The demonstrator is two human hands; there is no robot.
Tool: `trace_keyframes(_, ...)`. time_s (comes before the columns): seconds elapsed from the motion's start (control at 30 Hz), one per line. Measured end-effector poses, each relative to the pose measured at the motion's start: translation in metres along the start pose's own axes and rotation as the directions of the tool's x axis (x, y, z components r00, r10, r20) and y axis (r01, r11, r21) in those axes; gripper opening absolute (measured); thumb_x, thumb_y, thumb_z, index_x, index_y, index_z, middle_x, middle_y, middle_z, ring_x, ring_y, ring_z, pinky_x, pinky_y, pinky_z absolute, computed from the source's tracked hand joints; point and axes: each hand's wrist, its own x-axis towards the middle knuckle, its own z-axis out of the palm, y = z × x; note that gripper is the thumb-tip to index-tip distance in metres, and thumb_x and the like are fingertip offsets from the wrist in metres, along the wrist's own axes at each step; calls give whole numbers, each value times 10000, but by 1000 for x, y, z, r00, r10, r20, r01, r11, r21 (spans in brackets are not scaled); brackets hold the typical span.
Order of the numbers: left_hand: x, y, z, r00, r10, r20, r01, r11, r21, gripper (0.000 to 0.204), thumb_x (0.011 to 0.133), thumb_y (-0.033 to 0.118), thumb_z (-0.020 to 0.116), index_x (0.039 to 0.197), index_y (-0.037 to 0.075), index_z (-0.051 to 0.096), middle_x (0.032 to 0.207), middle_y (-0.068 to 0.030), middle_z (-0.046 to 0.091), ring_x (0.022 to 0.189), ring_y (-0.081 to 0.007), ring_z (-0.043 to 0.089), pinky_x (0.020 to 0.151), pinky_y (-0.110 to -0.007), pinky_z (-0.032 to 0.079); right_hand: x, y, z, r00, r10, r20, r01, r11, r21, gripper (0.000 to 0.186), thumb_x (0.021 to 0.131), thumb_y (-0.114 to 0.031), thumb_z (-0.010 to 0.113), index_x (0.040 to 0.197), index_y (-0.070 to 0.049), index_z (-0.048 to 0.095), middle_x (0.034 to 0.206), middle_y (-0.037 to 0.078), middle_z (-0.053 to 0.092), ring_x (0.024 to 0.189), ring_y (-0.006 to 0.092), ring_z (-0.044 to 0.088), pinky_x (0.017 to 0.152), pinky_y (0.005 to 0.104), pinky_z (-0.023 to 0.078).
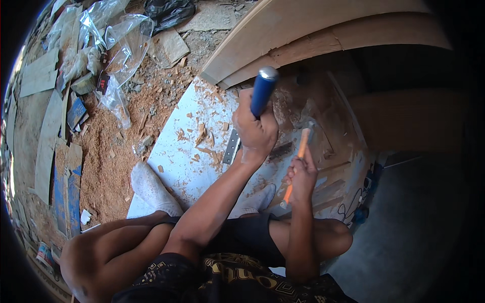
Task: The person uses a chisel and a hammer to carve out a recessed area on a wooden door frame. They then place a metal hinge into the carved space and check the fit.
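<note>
My left hand (255, 131) grips a blue handle (263, 93) with a metal cap, held upright near the middle of the view; its lower end is hidden. My right hand (302, 179) holds a hammer by its orange handle (288, 192), the blurred head raised to the right of my left hand. Beneath both hands a white board (172, 136) carries many wood shavings. A dark metal hinge-like strip (231, 146) with holes lies on it beside my left wrist.
Stacked wooden panels (303, 30) stand beyond the board. Sawdust (96, 177), scrap planks (38, 76) and clear plastic (121, 50) cover ground on the left. My socked feet (149, 189) rest by the board. Cables (348, 207) lie right of it, beside a grey floor (404, 212).
</note>
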Motion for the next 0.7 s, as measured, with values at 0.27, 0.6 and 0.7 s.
trace_keyframes(0.27,-9,-13,-20,885,268,380,-293,956,6,570,962,579,596,1025,13,613,809,-174,598,693,-351,606,617,-431,493,21,139,31,976,-157,149,216,768,-603,587,908,-86,712,1445,-37,481,1103,216,696,926,331,703,849,427,535)
trace_keyframes(0.6,23,36,6,467,284,838,-514,858,-4,505,835,566,761,879,64,718,661,-125,582,678,-318,584,601,-439,472,30,118,33,965,-176,194,253,821,-512,466,942,-182,666,1355,-31,511,1144,211,669,1022,333,688,886,456,534)
trace_keyframes(0.7,28,46,4,365,256,895,-559,829,-9,552,832,645,708,906,100,762,714,-116,669,812,-317,644,654,-440,535,33,31,-2,999,-34,9,30,951,308,379,1047,-273,570,1349,-47,529,1205,143,662,1031,283,681,888,460,543)
